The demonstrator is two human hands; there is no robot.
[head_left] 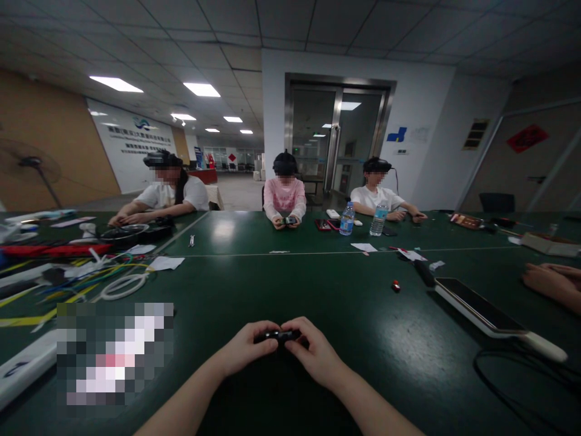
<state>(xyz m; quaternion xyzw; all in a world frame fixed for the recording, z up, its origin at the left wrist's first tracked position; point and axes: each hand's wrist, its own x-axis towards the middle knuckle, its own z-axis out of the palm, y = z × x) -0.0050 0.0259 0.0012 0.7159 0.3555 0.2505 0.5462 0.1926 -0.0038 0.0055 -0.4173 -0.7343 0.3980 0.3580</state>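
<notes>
Your left hand [247, 348] and right hand [313, 354] both pinch a small black object [280, 335], fingers curled closed, low centre above the green table [363, 315].

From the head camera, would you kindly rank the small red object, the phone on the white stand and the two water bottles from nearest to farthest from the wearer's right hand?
From the right hand:
1. Small red object, ahead and to the right on the green table.
2. Phone on the white stand, farther right.
3. Water bottles, across the table by the seated people; the two are too close to call.
</notes>
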